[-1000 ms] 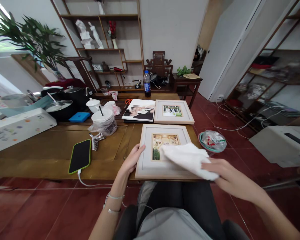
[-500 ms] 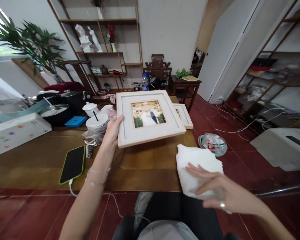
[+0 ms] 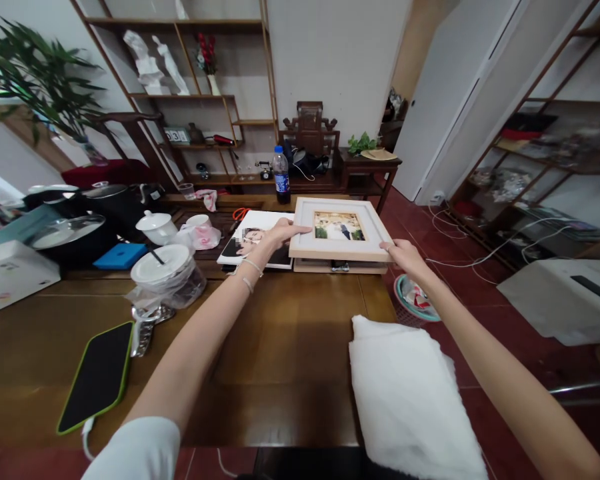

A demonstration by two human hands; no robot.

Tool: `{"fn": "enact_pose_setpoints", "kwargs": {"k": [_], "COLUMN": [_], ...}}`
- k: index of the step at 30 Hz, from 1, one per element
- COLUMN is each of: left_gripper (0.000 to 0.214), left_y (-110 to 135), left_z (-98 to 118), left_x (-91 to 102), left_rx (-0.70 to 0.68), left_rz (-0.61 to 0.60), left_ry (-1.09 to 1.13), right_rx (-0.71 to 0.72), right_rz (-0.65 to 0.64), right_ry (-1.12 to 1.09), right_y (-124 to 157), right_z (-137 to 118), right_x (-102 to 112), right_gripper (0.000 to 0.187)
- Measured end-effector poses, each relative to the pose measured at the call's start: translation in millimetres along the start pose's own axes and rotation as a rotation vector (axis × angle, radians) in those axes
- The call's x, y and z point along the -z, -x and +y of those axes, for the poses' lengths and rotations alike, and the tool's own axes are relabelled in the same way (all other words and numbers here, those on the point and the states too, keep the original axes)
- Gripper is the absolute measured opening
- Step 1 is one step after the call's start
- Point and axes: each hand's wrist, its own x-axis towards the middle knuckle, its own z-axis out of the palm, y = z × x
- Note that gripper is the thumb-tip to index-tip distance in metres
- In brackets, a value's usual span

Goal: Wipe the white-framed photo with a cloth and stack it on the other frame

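Note:
A pale wooden picture frame (image 3: pixel 305 230) with a wide white mat and a small photo is held level between my hands, just above a second frame (image 3: pixel 310 265) at the far right of the table. My left hand (image 3: pixel 283 233) grips its left side, thumb on top and fingers hidden beneath. At the right front corner, my right hand (image 3: pixel 405 257) has closed on the edge. Beside the lower frame, to the left, lies a white-and-black printed book or album (image 3: pixel 260 223). A folded white cloth (image 3: pixel 405 387) hangs over the table's near right edge.
A phone (image 3: pixel 97 377) on a charging cable lies at the left. Behind it are a stack of lidded tubs (image 3: pixel 163 267), a blue box (image 3: pixel 120 256), a white lidded cup (image 3: pixel 157 228) and dark pots. A bottle (image 3: pixel 281 177) stands behind the frames. A waste basket (image 3: pixel 415 303) sits on the floor.
The picture frame has moved away from me and to the right, over the other frame. My right hand has left the white cloth and taken the frame's right edge.

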Motion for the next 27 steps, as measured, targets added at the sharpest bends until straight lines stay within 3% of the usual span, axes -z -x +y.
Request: {"fn": "enact_pose_setpoints", "kwargs": {"k": [8,16,20,23,27], "left_gripper": [0.035,0.046,0.044,0.041,0.049], "left_y": [-26.1,-27.1,-18.0,-3.7,9.1], "left_z": [-10.9,-29.2,-37.1,-46.0,-63.2], "left_x": [-22.4,-29.0,-4.5,28.4,72.8], "left_rx": [-0.058,-0.103,-0.140,-0.115,0.090], "left_rz": [0.135,0.202,0.207,0.317,0.554], "left_ry": [-0.645,-0.869,-0.874,-0.890,-0.847], "right_rx": [0.107,0.116,0.107,0.134,0.438], "right_rz": [-0.021,0.068,0.080,0.129,0.198], "right_ry": [0.428,0.620,0.658,0.653,0.468], "right_y": [-20.2,-9.6,-4.6,10.2,54.8], "right_z": [6.0,-5.9,-6.6,-8.2,-8.2], "right_x": [-11.8,-13.5,-11.8,-6.7,0.5], "right_gripper": [0.042,0.046,0.043,0.043,0.038]}}
